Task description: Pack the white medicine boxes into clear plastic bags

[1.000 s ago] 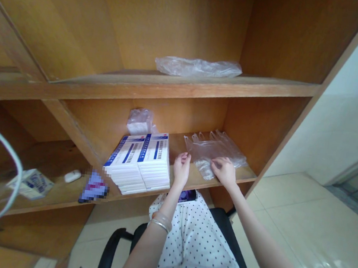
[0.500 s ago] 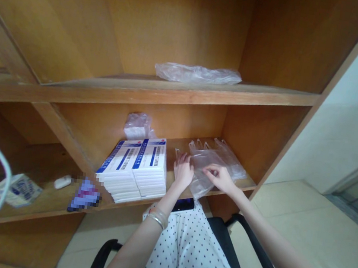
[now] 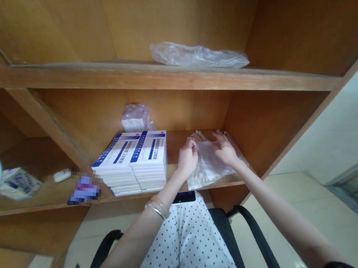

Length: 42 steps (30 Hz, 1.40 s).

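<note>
Clear plastic bags (image 3: 209, 168) with loop handles lie flat in a stack on the lower shelf. My left hand (image 3: 188, 157) is at their left edge, its fingers curled closed on the top plastic bag. Across the stack, my right hand (image 3: 225, 152) reaches toward the handles at the back, fingers stretched out and resting on or just over the plastic. To the left of my left hand stand two side-by-side stacks of white and blue boxes (image 3: 133, 159).
A white item in a plastic wrapper (image 3: 136, 118) sits behind the boxes. More crumpled plastic (image 3: 199, 57) lies on the upper shelf (image 3: 172, 81). In the left compartment are a small carton (image 3: 16, 183) and a white object (image 3: 62, 175). A phone (image 3: 184, 197) rests on my lap.
My right hand has moved from the front of the bags to the back, its fingers straightening. My left hand has gone from spread to curled. The view has shifted slightly.
</note>
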Motion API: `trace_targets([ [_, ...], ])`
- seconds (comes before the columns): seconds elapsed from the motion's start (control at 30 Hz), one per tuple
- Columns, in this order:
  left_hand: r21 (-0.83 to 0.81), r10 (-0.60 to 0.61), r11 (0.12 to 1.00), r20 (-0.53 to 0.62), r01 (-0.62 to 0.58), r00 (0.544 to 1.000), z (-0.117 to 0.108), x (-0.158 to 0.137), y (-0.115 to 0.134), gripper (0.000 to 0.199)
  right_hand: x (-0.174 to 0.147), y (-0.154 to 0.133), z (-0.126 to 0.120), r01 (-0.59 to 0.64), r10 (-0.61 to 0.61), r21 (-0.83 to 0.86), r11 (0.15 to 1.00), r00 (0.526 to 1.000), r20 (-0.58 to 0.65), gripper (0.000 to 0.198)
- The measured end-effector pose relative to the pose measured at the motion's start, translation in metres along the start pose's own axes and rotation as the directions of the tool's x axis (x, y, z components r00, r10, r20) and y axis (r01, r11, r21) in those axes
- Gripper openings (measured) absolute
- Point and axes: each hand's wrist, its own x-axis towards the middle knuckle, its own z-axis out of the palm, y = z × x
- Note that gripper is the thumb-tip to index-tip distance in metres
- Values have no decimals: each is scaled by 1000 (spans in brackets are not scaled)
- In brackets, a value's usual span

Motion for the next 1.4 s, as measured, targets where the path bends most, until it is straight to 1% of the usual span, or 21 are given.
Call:
trace_targets([
  [0.03, 7, -6, 1000, -62, 6, 998, -5, -1, 6, 17, -5, 4, 0, -75, 75, -8, 997, 996, -48, 50],
  [0.07, 28, -14, 999, -109, 18, 994, -10, -1, 11, 17, -10, 7, 0, -150, 148, -20, 989, 987, -57, 48],
  [0.13, 78, -27, 996, -161, 40, 987, -20, -2, 23, 18, -23, 15, 1, -239, 241, -76, 968, 970, 17, 44],
  [0.17, 86, -26, 995, -179, 42, 984, -24, -3, 28, 19, -28, 19, 1, -239, 248, -116, 964, 966, 72, 42],
  [0.23, 61, -3, 998, -200, 16, 980, -30, -3, 36, 22, -36, 26, 3, -179, 211, -194, 964, 965, 158, 39],
  [0.33, -49, 65, 996, -200, -76, 978, -36, -4, 45, 27, -36, 34, 5, -137, 189, -244, 960, 961, 203, 35],
  [0.47, -234, 112, 960, -193, -156, 975, -46, -3, 56, 24, -18, 34, -4, -168, 217, -214, 962, 949, 229, 34],
  [0.53, -315, 115, 934, -180, -168, 977, -54, -2, 61, 23, -6, 25, -18, -168, 185, -88, 982, 954, 236, 36],
  [0.6, -399, 119, 902, -141, -167, 983, -64, 0, 68, 28, 5, 5, -39, -138, 95, 186, 973, 971, 221, 40],
  [0.67, -475, 118, 868, -87, -146, 989, -76, 1, 75, 35, 14, -23, -65, -55, -24, 438, 897, 985, 172, 43],
  [0.73, -531, 121, 839, -31, -119, 992, -86, 0, 83, 39, 17, -55, -90, -11, -127, 584, 812, 972, 196, 43],
  [0.8, -569, 127, 816, 5, -101, 992, -96, -1, 89, 40, 15, -85, -109, -36, -238, 655, 755, 916, 324, 43],
  [0.87, -590, 132, 802, 19, -95, 991, -105, -2, 93, 41, 9, -106, -120, -96, -317, 676, 731, 829, 460, 41],
  [0.93, -601, 131, 794, 20, -93, 991, -113, -3, 94, 40, 4, -116, -123, -145, -352, 677, 721, 765, 540, 33],
  [0.97, -606, 129, 790, 21, -90, 991, -117, -3, 94, 39, 1, -119, -122, -164, -357, 681, 714, 751, 556, 29],
  [1.0, -611, 127, 787, 26, -85, 992, -121, -3, 93, 37, 0, -119, -121, -181, -355, 691, 700, 751, 556, 24],
  [1.1, -614, 120, 788, 70, -52, 990, -128, -2, 91, 30, -2, -120, -119, -238, -307, 745, 623, 801, 513, 17],
  [1.17, -594, 106, 804, 139, -3, 985, -130, -1, 91, 29, -2, -123, -121, -269, -253, 774, 574, 840, 480, 15],
  [1.23, -558, 77, 827, 238, 71, 968, -130, -1, 92, 25, -1, -129, -123, -280, -227, 788, 548, 857, 462, 13],
  [1.33, -539, 89, 829, 391, 149, 916, -130, -3, 93, 14, -2, -137, -127, -291, -245, 809, 510, 853, 462, 15],
  [1.4, -556, 138, 812, 482, 179, 865, -131, -4, 93, 23, -4, -137, -129, -303, -243, 823, 480, 856, 457, 16],
])
